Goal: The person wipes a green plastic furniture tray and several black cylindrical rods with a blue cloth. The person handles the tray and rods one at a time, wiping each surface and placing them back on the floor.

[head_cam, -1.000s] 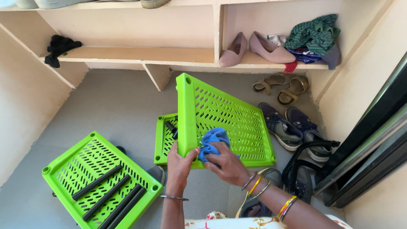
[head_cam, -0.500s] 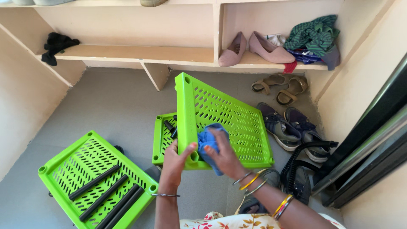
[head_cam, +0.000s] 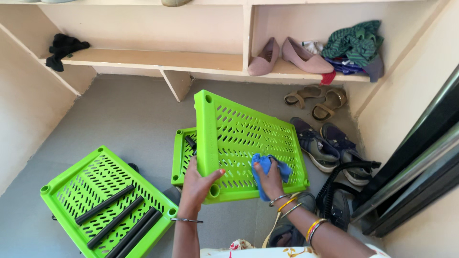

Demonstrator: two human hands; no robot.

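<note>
My left hand (head_cam: 197, 184) grips the near left corner of a bright green slotted plastic shelf panel (head_cam: 239, 134), holding it tilted above the floor. My right hand (head_cam: 270, 179) presses a blue cloth (head_cam: 264, 167) against the panel's near edge, right of centre. A second green panel (head_cam: 184, 153) lies flat on the floor beneath it, mostly hidden, with short black pieces on it.
A third green panel (head_cam: 105, 203) with several black tubes (head_cam: 122, 220) lies at the lower left. Sneakers (head_cam: 330, 143), sandals (head_cam: 315, 98) and a black coiled cord (head_cam: 342, 179) sit at the right. Wooden shelves (head_cam: 153, 59) hold pink flats (head_cam: 287, 55), clothes (head_cam: 354, 43) and a black cloth (head_cam: 64, 48).
My right hand slid the blue cloth rightward along the panel's near edge. The held panel has tipped lower and flatter. My left hand keeps its grip on the corner.
</note>
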